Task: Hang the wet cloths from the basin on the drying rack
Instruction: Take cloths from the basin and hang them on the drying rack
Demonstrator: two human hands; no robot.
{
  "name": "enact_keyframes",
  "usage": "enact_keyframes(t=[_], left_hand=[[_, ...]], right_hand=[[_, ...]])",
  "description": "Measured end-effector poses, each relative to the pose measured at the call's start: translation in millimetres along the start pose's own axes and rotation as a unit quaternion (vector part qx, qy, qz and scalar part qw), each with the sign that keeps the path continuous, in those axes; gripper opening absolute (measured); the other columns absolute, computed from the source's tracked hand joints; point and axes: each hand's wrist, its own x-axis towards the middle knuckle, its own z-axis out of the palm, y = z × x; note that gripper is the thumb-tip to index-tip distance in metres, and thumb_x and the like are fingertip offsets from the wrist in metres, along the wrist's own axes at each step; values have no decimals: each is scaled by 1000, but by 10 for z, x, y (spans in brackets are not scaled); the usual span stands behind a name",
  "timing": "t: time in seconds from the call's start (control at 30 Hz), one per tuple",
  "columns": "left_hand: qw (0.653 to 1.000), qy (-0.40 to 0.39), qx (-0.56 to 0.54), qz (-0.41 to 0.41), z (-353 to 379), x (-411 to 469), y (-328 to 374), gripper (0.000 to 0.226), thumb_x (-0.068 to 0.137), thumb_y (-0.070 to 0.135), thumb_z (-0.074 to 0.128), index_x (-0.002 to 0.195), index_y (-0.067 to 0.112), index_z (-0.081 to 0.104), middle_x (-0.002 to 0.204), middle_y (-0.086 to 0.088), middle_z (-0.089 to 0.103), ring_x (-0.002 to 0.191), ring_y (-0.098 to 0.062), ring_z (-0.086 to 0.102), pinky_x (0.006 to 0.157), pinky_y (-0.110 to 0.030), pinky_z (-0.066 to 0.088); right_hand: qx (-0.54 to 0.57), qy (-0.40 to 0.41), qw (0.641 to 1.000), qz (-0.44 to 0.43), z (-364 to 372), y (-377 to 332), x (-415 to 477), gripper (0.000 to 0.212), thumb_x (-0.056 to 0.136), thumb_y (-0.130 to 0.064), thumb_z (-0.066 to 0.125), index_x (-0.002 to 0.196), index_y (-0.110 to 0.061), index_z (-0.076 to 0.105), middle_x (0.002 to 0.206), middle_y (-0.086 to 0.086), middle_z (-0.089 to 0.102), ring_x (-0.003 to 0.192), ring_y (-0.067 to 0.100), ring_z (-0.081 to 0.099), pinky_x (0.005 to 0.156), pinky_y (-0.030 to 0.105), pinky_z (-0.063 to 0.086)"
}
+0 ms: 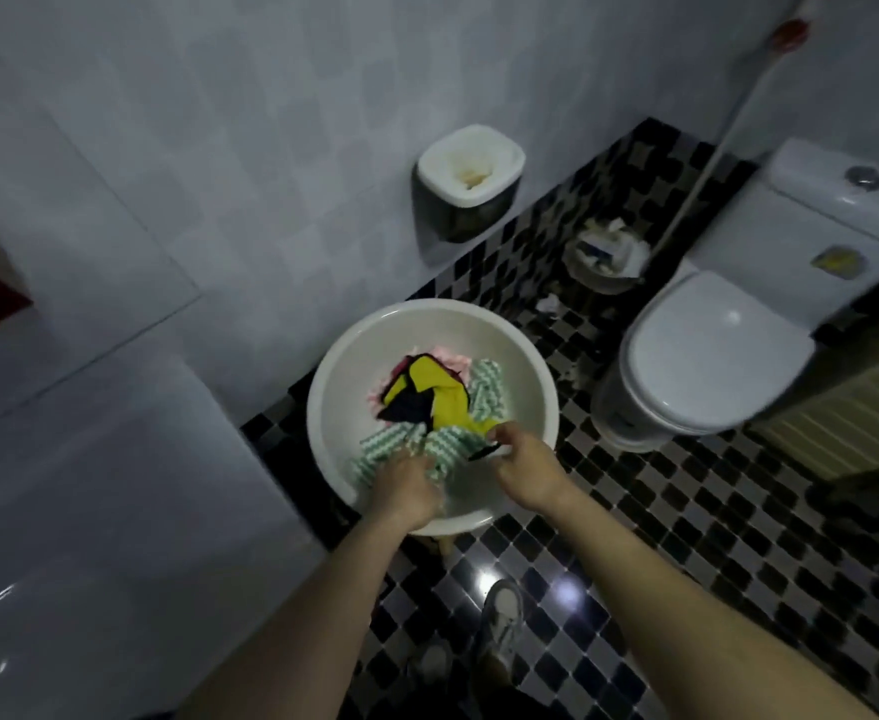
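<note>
Here, in the head view, both hands work low in the white basin (525,366) at the frame's centre, where the cloths lie heaped. The left hand (406,483) is closed on the green-and-white cloth (390,444), probably to free it first, while the right hand (523,459) pinches the yellow cloth (440,394) by its edge (a pink one peeks beneath). No drying rack shows. A toilet (712,366) crowds the right; a waste bin (603,257) stands above it.

Fingertips of both hands (471,472) in cloths (429,407)
</note>
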Motion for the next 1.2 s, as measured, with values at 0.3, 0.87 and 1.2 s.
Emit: enact_keyframes(t=[0.3,0.87,1.2], left_hand=[[986,-61,145,-56,203,298,-45,18,92,14,52,83,7,66,92,-15,69,85,-32,66,65,-36,50],[689,75,-718,-63,-530,200,43,37,90,37,59,116,12,67,118,-19,67,108,-35,65,93,-53,51],[899,29,-424,110,-918,-315,448,12,78,22,79,89,22,75,87,0,76,88,-19,71,87,-33,53]], right_hand=[[-317,-150,933,-83,324,216,729,32,91,-24,51,121,-20,61,152,9,29,140,34,19,108,51,32],[686,-113,688,207,-227,-297,434,25,89,7,40,84,-6,60,82,9,51,45,9,53,39,16,49],[736,-161,648,109,-849,-783,-239,21,92,3,40,92,-5,59,77,18,66,47,13,59,36,12,46]])
